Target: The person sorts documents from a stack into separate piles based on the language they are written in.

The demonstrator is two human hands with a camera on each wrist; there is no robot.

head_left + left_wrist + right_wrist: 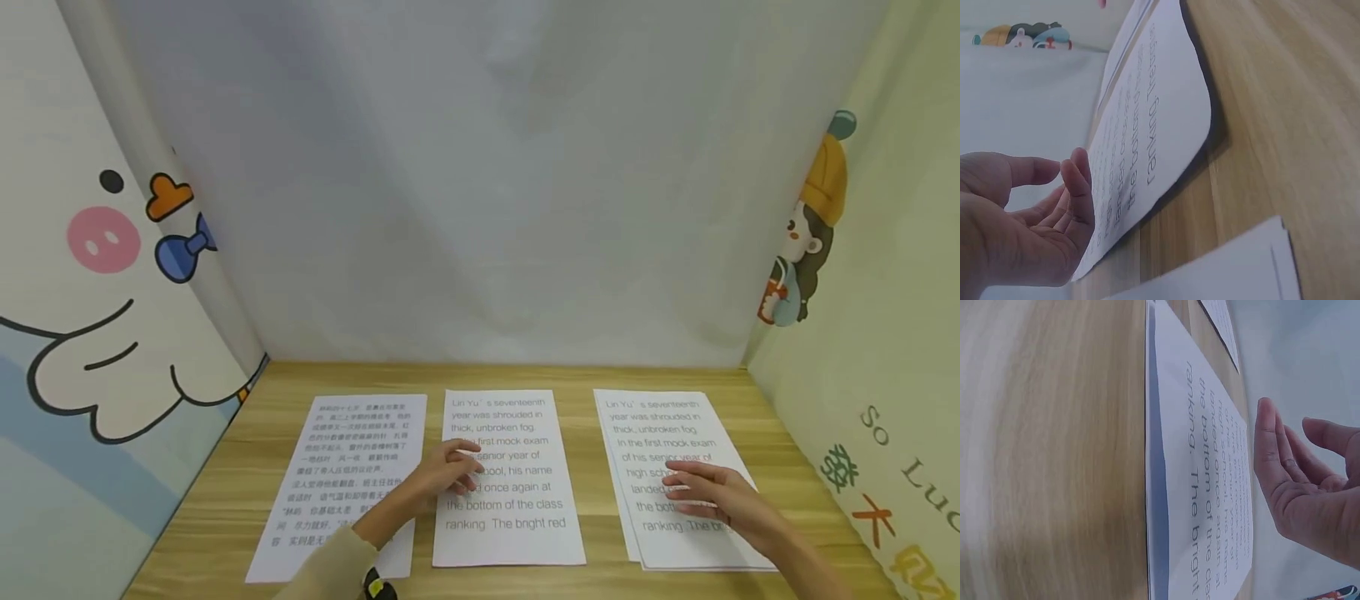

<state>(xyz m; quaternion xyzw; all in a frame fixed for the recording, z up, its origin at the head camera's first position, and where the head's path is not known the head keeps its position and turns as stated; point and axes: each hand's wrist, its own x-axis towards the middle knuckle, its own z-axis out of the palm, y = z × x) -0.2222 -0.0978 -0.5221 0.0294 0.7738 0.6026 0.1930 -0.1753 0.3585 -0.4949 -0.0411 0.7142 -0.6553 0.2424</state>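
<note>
Three places on the wooden table hold printed white paper. At the left lies a sheet with Chinese text, partly covered by the left forearm. In the middle is a sheet with English text; above its left side hovers my left hand, fingers loosely bent, holding nothing. A stack of English-text sheets lies at the right, its edges slightly offset. My right hand hangs over this stack with relaxed fingers and nothing in them. Both wrist views show a gap between each hand and the paper.
The wooden table ends at a pale back curtain. Cartoon-printed panels stand on both sides, a white duck-like figure at the left and a girl in a yellow hat at the right.
</note>
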